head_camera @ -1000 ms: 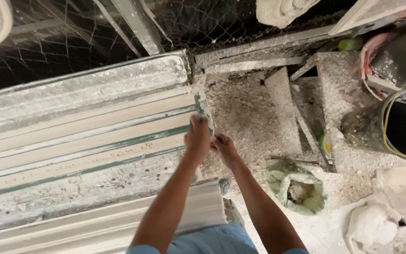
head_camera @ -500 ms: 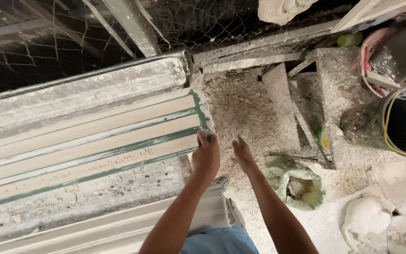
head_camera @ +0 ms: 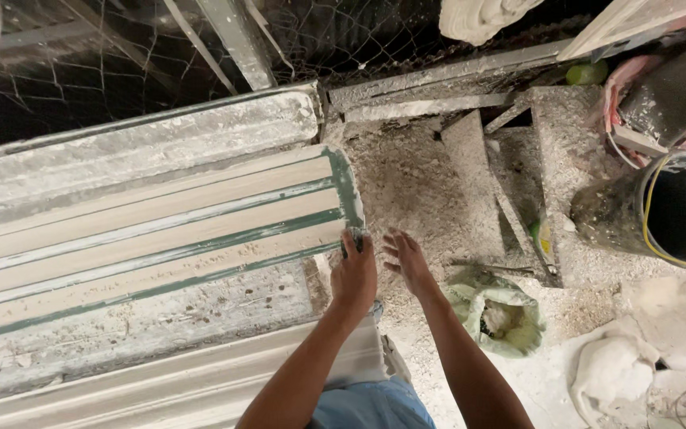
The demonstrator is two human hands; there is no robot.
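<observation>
A long ribbed plaster mould point(head_camera: 160, 230) with green-streaked grooves lies across the left, ending in a green-edged end point(head_camera: 347, 187). My left hand point(head_camera: 355, 274) rests at the near corner of that end, fingers curled over the edge, with something small and dark under the fingertips. Just to the right, my right hand point(head_camera: 406, 260) hovers over the dusty floor with its fingers spread, holding nothing and apart from the mould.
A black bucket point(head_camera: 680, 210) with a yellow rim stands at the right. A crumpled greenish bag point(head_camera: 498, 314) lies on the powdery floor, with white plaster lumps point(head_camera: 613, 369) beyond it. Wire mesh point(head_camera: 121, 56) runs along the top. Another white ribbed piece point(head_camera: 160, 389) lies near me.
Both hands have slid down along the mould's end toward me, from its middle to the near corner. My right hand has come off the mould and spread open.
</observation>
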